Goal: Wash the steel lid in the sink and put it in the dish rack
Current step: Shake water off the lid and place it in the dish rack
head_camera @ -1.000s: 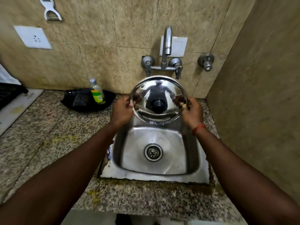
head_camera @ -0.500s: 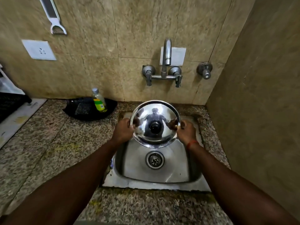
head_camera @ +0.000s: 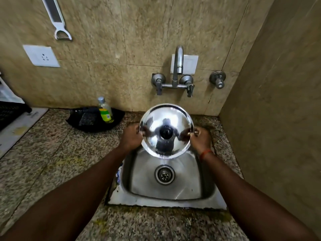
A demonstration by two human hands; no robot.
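**Firmly pinched at both edges, above the sink**

Far left, cut off by the frame: a dark slatted thing [head_camera: 12, 111] on a pale mat [head_camera: 22, 125], possibly the dish rack, too little showing to tell. Next along, a small bottle [head_camera: 105, 110] of yellow-green liquid standing in a black tray [head_camera: 86, 120] against the wall.

Then the left hand [head_camera: 131, 139], fingers curled round the lid's left rim. Between the two hands, the steel lid [head_camera: 175, 122]: tilted up on edge, polished dome and dark knob [head_camera: 166, 132] turned toward the camera. Held in the air over the back of the sink [head_camera: 173, 202], lower than the tap [head_camera: 178, 61] and touching neither. No running water to be seen. On the right rim, the right hand [head_camera: 201, 140], pinching in the same way, with a red thread [head_camera: 205, 153] at the wrist.

Judging by looks: thin pressed steel, so probably light and stiff. Hardly fragile, though liable to clatter and dent if dropped into the basin. Seemingly wet, with a few specks near the lower edge, hence likely slippery across that mirror face.

Best taken at the rim, as now, with fingertips hooked behind the lip rather than pressed flat on the dome. Alternatively, by the knob for a one-handed carry to the rack. Worth minding the thin edge against the fingers.
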